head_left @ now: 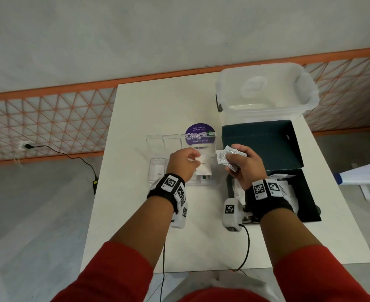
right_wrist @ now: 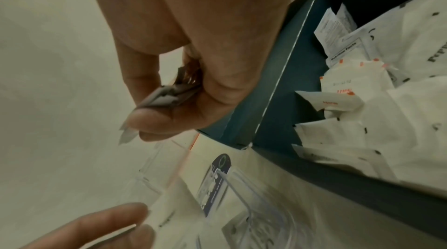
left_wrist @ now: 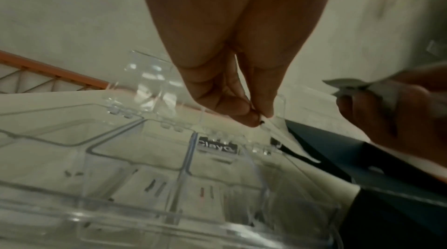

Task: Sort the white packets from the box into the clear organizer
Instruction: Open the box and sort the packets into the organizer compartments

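Note:
My left hand (head_left: 193,159) hovers over the right end of the clear organizer (head_left: 158,137), thumb and fingertips pinching one thin white packet (left_wrist: 278,130) by its edge. A white packet (head_left: 158,171) lies in the organizer's left compartment. My right hand (head_left: 230,157) is just right of the organizer and grips a small stack of white packets (right_wrist: 167,96) between thumb and fingers. Behind that hand the dark green box (head_left: 308,199) stands open, its lid (head_left: 260,144) tipped back, with several white packets (right_wrist: 362,129) loose inside.
A large clear plastic bin (head_left: 264,88) stands at the table's back right. A round purple sign (head_left: 199,130) sits behind the organizer. Cables hang from both wrist cameras over the white table's front edge (head_left: 201,270). The floor lies left of the table.

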Available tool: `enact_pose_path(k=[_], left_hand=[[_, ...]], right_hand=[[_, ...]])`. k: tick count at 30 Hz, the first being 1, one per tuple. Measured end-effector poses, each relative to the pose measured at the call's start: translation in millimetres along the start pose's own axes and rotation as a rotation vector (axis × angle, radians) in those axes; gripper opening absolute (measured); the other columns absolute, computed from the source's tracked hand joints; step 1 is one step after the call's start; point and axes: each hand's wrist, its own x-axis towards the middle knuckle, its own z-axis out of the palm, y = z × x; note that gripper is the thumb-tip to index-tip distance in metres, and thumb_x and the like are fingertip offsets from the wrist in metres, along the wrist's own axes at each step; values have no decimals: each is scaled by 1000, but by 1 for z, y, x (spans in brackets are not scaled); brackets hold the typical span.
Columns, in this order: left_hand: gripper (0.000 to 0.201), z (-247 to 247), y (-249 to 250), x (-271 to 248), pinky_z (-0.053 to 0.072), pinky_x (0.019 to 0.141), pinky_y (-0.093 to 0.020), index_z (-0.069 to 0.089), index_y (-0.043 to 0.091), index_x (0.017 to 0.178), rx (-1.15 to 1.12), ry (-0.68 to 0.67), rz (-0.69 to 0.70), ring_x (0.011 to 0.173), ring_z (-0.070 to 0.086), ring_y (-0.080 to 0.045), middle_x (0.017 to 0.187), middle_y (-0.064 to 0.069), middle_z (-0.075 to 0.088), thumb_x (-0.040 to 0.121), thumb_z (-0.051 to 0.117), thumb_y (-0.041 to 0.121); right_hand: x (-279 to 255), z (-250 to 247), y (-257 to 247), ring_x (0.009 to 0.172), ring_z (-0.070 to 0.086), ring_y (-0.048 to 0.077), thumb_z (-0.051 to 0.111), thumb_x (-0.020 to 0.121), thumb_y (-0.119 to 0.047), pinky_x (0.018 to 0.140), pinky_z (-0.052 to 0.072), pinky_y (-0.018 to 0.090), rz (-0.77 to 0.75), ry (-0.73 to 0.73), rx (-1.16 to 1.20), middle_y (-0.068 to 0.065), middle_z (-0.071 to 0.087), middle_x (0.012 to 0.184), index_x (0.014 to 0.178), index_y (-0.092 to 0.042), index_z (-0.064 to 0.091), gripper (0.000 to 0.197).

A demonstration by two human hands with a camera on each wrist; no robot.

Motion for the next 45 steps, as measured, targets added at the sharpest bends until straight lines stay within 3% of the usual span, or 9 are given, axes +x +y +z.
enact_pose_path(k=[5, 15, 21, 23, 26, 30, 34, 37, 45], left_hand=[[20, 20, 0, 10, 44, 72, -19, 71, 15, 99, 116, -58, 23, 80, 59, -14, 93, 2, 62, 83, 69, 4], [14, 35, 6, 21, 53, 82, -31, 74, 11, 95, 327, -146, 45, 87, 66, -26, 93, -11, 72, 86, 63, 9], [16, 6, 12, 20, 50, 70, -20, 68, 24, 81, 139, -27, 1, 76, 63, -9, 81, 7, 68, 83, 64, 8], [21, -19, 10, 22, 51, 68, -21, 66, 27, 80, 63, 10, -28, 77, 65, -10, 85, 7, 67, 84, 63, 7], [23, -61, -4, 25, 56, 77, -32, 66, 26, 81, 13, 95, -94, 77, 67, -21, 87, -1, 67, 84, 62, 3], [20, -96, -33, 25, 55, 85, -37, 67, 21, 84, 198, 116, -180, 88, 67, -26, 92, -4, 68, 87, 59, 3], [19, -91, -55, 22, 51, 84, -29, 72, 15, 89, 331, 74, -227, 95, 65, -25, 101, -8, 71, 89, 58, 3], [18, -79, -65, 21, 51, 90, -34, 75, 13, 94, 410, 46, -190, 101, 64, -27, 104, -8, 72, 89, 59, 6], [25, -73, -81, 21, 48, 77, -34, 70, 11, 97, 534, 41, -53, 93, 61, -28, 102, -10, 68, 88, 51, -2]], right_hand=[[5, -11, -1, 73, 73, 25, 68, 84, 5, 55, 56, 29, -1, 27, 25, 14, 74, 93, 96, -15, 69, 24], [14, -17, -5, 72, 73, 22, 68, 84, 4, 53, 55, 27, 5, 33, 31, 9, 76, 88, 98, -17, 68, 25], [16, -17, -10, 72, 74, 21, 68, 86, 5, 53, 56, 27, 12, 16, 25, 7, 76, 87, 102, -15, 67, 25], [16, -14, -10, 73, 74, 22, 67, 86, 5, 55, 57, 27, 13, 6, 23, 8, 76, 88, 101, -15, 67, 25], [15, -5, -8, 73, 72, 21, 67, 86, 5, 57, 58, 28, 17, -17, 15, 8, 75, 88, 100, -16, 67, 25], [13, 8, -3, 73, 72, 20, 67, 86, 5, 55, 57, 27, 23, -53, 20, 9, 74, 90, 101, -14, 66, 24], [10, 19, 1, 76, 73, 24, 67, 86, 6, 54, 57, 27, 43, -79, 19, 11, 74, 92, 101, -14, 67, 25], [8, 21, 4, 79, 73, 26, 68, 86, 6, 54, 57, 27, 52, -85, 11, 12, 75, 94, 101, -14, 67, 25], [4, 13, 4, 77, 75, 23, 67, 86, 5, 56, 58, 28, 37, -71, 10, 9, 76, 90, 103, -13, 66, 25]])
